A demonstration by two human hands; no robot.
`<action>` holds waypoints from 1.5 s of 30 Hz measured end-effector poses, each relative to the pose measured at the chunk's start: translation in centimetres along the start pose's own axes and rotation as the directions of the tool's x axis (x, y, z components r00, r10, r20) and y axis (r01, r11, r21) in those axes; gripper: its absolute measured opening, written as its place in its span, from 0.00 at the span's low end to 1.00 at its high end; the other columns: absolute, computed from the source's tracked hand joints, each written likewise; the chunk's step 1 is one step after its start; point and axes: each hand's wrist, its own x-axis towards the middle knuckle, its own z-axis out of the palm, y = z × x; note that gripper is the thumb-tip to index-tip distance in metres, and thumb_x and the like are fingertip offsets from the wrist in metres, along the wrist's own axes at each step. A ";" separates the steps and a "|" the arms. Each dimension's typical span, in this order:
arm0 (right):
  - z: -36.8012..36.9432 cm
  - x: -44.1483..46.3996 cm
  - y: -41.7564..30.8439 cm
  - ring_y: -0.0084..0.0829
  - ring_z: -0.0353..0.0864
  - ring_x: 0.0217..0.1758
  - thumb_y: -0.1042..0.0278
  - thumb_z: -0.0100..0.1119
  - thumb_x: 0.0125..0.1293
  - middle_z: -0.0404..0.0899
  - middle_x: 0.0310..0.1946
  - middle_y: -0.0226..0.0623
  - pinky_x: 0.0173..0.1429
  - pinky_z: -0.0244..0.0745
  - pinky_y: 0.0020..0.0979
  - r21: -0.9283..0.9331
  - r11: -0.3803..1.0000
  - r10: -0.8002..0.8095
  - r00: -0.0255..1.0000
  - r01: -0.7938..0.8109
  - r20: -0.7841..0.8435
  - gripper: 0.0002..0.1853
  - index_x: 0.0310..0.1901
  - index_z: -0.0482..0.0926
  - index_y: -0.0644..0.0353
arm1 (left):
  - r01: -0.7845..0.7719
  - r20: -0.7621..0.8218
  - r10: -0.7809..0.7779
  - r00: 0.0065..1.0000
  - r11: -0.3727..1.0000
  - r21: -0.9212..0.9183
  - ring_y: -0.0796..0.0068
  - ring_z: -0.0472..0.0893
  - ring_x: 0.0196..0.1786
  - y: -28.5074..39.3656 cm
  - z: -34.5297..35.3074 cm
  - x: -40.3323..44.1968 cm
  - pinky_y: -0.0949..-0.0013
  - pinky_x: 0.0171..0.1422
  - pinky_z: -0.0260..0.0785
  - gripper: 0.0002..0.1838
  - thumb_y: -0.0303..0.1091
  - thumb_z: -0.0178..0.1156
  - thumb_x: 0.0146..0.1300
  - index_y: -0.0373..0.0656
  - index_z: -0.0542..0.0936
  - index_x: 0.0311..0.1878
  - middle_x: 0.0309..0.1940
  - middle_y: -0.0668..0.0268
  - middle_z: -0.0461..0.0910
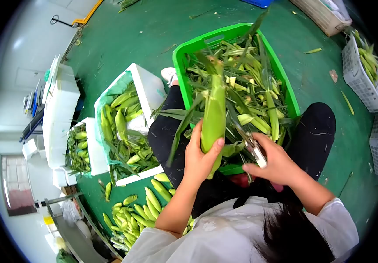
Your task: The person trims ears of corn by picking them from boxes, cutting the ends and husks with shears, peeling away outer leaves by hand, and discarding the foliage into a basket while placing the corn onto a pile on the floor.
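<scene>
My left hand (200, 153) is wrapped round an ear of corn (215, 109) in its green husk, which stands nearly upright with its stalk end up. Long loose leaves hang from its left side. A pair of pruning shears (257, 154) with a white handle is in my right hand (274, 160), just right of the ear. The blades point up and left among leaves, and what they touch I cannot make out. Beyond both hands, between my knees, a bright green crate (292, 94) holds a heap of cut husk leaves and stalk ends (250, 105).
Left of my leg stands a white foam box (143, 87) of unhusked corn, with a smaller one (97, 149) behind it. Trimmed ears (141, 215) lie piled on the green floor at lower left. Grey crates (360, 74) line the right side.
</scene>
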 end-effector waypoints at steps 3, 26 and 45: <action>-0.8 2.2 2.0 0.46 0.74 0.63 0.51 0.74 0.55 0.72 0.60 0.54 0.67 0.69 0.39 0.203 0.974 -0.098 0.995 0.097 -0.005 0.45 0.67 0.64 0.70 | -0.075 0.118 0.056 0.991 0.984 0.161 0.69 0.80 0.57 0.4 -0.5 -0.5 0.67 0.61 0.71 0.37 0.34 0.72 0.59 0.36 0.68 0.70 0.55 0.54 0.80; -4.0 -1.0 5.6 0.25 0.75 0.49 0.61 0.72 0.61 0.77 0.48 0.33 0.54 0.74 0.30 0.585 0.810 -0.324 0.801 -0.039 0.503 0.36 0.67 0.67 0.64 | 0.595 0.901 -0.171 0.400 0.796 -0.113 0.58 0.85 0.46 -0.7 -5.6 2.8 0.61 0.54 0.78 0.45 0.44 0.73 0.53 0.26 0.67 0.68 0.48 0.49 0.81; 2.4 5.5 5.0 0.44 0.83 0.47 0.44 0.67 0.58 0.83 0.43 0.48 0.51 0.77 0.39 -0.335 0.942 0.270 0.601 -0.004 0.752 0.31 0.51 0.78 0.64 | -0.211 -0.520 -0.828 0.210 0.480 -0.851 0.65 0.82 0.31 -21.5 -27.7 -53.0 0.68 0.28 0.78 0.27 0.58 0.54 0.67 0.45 0.76 0.55 0.40 0.61 0.83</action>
